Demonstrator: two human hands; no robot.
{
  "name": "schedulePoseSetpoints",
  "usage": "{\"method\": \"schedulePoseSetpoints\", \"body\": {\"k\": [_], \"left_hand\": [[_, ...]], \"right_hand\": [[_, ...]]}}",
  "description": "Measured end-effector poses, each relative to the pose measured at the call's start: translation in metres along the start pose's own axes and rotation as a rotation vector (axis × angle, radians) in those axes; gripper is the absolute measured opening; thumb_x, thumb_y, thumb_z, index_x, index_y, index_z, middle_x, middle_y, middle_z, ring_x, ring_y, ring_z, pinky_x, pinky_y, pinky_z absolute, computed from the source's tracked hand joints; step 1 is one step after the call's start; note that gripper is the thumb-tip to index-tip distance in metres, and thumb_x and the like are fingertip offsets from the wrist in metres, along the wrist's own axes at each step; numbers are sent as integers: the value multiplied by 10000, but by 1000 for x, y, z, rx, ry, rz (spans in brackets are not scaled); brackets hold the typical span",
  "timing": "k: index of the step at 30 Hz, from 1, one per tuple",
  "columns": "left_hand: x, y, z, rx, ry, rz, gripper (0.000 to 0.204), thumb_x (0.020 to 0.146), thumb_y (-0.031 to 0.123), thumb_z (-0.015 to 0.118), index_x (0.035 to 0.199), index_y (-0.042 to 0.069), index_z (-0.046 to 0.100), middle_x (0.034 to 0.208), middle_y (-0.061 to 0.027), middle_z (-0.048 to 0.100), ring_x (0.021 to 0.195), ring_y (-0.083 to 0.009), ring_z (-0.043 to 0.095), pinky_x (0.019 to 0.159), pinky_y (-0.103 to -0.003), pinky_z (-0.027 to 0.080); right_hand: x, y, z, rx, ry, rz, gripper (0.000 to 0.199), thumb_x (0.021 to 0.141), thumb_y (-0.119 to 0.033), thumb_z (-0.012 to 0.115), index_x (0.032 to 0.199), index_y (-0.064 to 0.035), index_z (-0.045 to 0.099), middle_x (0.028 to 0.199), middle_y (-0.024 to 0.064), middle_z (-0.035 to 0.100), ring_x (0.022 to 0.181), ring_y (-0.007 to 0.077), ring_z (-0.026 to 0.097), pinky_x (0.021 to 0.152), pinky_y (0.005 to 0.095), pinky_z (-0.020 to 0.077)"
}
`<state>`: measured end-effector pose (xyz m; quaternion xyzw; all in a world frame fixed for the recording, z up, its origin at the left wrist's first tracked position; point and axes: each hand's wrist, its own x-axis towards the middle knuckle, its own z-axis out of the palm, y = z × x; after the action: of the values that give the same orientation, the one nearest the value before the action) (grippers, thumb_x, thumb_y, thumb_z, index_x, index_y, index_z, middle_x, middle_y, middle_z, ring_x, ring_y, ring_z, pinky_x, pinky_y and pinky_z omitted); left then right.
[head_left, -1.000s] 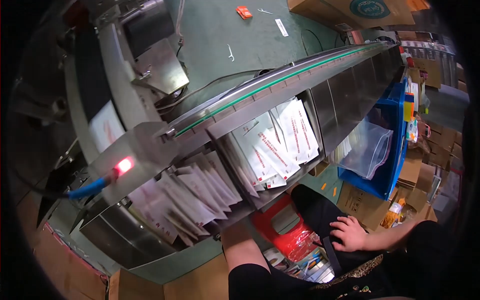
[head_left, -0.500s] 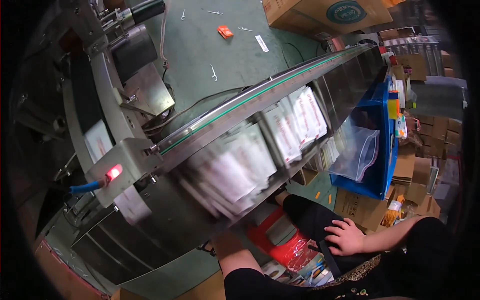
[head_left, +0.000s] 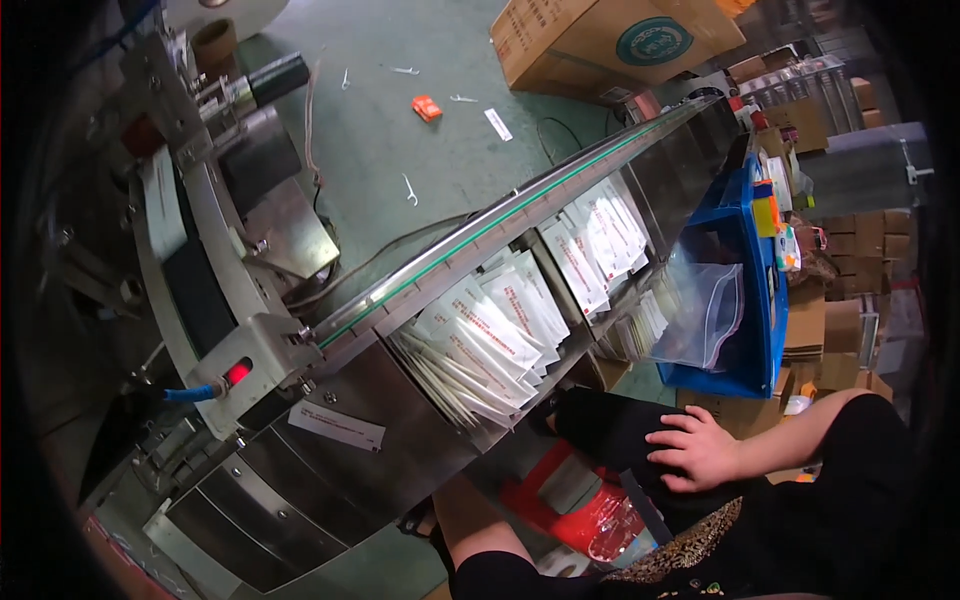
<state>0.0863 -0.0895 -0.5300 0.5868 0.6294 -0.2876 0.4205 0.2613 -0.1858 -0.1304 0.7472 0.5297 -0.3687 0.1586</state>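
My right hand (head_left: 695,448) lies flat on my black-clothed thigh (head_left: 620,420), fingers spread, holding nothing. A bare left forearm (head_left: 480,520) runs up toward the metal machine's near edge, where my left hand is hidden. Just beyond it, slim white packets with red print (head_left: 480,340) lean in a loose stack inside a metal tray section. More packets (head_left: 600,240) fill the neighbouring section to the right. One single packet (head_left: 337,427) lies on the smooth metal plate to the left of the stack.
At left stands a machine head with a red-lit sensor (head_left: 238,372). A long rail with a green strip (head_left: 440,275) runs to the upper right. A blue crate (head_left: 768,300) with a clear zip bag (head_left: 700,320) stands right; a cardboard box (head_left: 600,50) is behind. Below hangs a red bag (head_left: 560,500).
The stacked packets were smeared by motion and now show sharply. The packet emerging under the machine head has come out onto the plate. My right hand still rests on the thigh; the view has shifted slightly.
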Motion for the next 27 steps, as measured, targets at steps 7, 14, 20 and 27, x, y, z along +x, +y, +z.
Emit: {"method": "schedulePoseSetpoints", "body": {"k": [7,14,20,27], "left_hand": [[14,-7,-47,-128,14,-95,386,847,284,515,1165,65,530,1181,-84,550,1086,-271,521,894,-330,424],[60,-96,-58,32,263,120,354,786,212,547,1075,8,556,1073,-168,592,999,-277,580,798,-335,469],[-53,-24,-54,563,69,345,282,780,201,584,987,10,593,985,-146,616,907,-215,588,744,-323,455],[-58,-73,-21,-813,181,-68,413,699,164,678,1050,-4,539,930,-131,615,829,-220,578,741,-317,444]], "right_hand": [[9,6,5,-17,279,-92,308,665,-362,650,933,-211,631,1108,-3,564,1076,246,484,905,490,332],[-13,-1,21,62,565,-203,249,659,-342,648,855,-190,638,1056,-6,582,1072,234,487,911,496,322],[-37,30,41,118,669,-127,251,674,-300,649,873,-149,625,1058,21,574,1070,256,487,924,504,315],[-48,46,54,116,661,-117,253,692,-277,639,908,-146,619,1099,29,557,1124,265,446,958,494,285]]}}
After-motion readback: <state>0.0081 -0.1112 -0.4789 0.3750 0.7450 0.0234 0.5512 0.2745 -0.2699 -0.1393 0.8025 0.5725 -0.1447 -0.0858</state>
